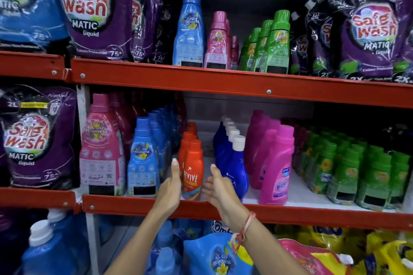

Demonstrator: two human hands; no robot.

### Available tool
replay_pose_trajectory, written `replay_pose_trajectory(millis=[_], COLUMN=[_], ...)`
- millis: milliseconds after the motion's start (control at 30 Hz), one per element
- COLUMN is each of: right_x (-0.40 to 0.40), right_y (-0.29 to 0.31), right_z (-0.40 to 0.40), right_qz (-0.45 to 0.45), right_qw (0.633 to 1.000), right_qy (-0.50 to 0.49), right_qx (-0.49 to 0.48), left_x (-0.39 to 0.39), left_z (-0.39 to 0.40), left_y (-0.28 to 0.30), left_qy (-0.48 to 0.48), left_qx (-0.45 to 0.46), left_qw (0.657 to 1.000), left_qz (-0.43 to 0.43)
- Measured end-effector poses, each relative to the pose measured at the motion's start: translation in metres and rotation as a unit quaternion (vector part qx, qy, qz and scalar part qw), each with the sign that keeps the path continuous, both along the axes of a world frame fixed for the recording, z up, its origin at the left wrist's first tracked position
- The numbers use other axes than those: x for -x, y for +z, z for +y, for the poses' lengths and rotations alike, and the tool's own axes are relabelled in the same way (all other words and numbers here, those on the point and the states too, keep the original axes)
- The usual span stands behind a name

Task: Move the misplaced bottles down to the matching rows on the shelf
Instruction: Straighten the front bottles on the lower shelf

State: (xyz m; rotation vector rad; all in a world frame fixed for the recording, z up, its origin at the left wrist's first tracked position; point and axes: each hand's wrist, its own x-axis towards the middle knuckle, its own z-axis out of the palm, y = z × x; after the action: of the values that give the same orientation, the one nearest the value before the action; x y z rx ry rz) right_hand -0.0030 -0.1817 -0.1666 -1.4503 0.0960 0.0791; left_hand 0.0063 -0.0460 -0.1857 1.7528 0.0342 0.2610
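Both open hands (169,187) (220,192) flank, perhaps touching, the orange bottle (192,172).

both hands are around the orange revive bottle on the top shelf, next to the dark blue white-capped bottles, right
Not quite. In the head view the left hand and right hand flank the orange plastic Revive bottle on the middle red metal shelf, not the top one. The dark blue white-capped bottles do stand beside it.

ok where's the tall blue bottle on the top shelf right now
In the head view the tall blue bottle stands upright on the top shelf, left of centre, between the purple pouches and the pink bottles.
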Motion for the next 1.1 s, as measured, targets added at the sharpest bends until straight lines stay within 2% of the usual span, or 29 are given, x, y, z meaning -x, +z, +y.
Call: replay_pose_trajectory(millis=[267, 567, 700, 767, 833, 900, 1033, 1100], right_x=[-0.006, -0.012, 0.014, 0.024, 0.034, 0.038, 0.041, 0.041], right_y=[-0.001, -0.007, 0.003, 0.003, 0.002, -0.001, -0.007, -0.009], right_z=[0.010, 0.020, 0.019, 0.012, 0.000, -0.014, -0.041, -0.049], right_qz=[-0.011, -0.018, -0.040, -0.070, -0.103, -0.113, -0.123, -0.121], right_qw=[0.999, 0.994, 0.994, 0.992, 0.989, 0.989, 0.987, 0.985], right_qy=[-0.008, -0.022, 0.020, 0.031, 0.009, -0.030, -0.107, -0.125], right_qx=[0.037, 0.101, 0.104, 0.103, 0.104, 0.086, 0.007, -0.021], left_x=[0.020, 0.018, 0.027, 0.036, 0.044, 0.046, 0.036, 0.035], left_z=[0.010, 0.020, 0.019, 0.012, 0.002, -0.008, -0.041, -0.058], left_y=[-0.007, -0.008, -0.009, -0.012, -0.018, -0.026, -0.031, -0.018], left_qy=[-0.006, 0.005, -0.022, 0.038, 0.161, 0.202, 0.102, 0.060], left_qx=[-0.011, -0.030, -0.036, -0.040, -0.056, -0.042, -0.025, -0.046], left_qw=[0.999, 0.999, 0.998, 0.994, 0.972, 0.956, 0.974, 0.977], left_qz=[-0.041, -0.030, -0.055, -0.098, -0.160, -0.210, -0.201, -0.197])
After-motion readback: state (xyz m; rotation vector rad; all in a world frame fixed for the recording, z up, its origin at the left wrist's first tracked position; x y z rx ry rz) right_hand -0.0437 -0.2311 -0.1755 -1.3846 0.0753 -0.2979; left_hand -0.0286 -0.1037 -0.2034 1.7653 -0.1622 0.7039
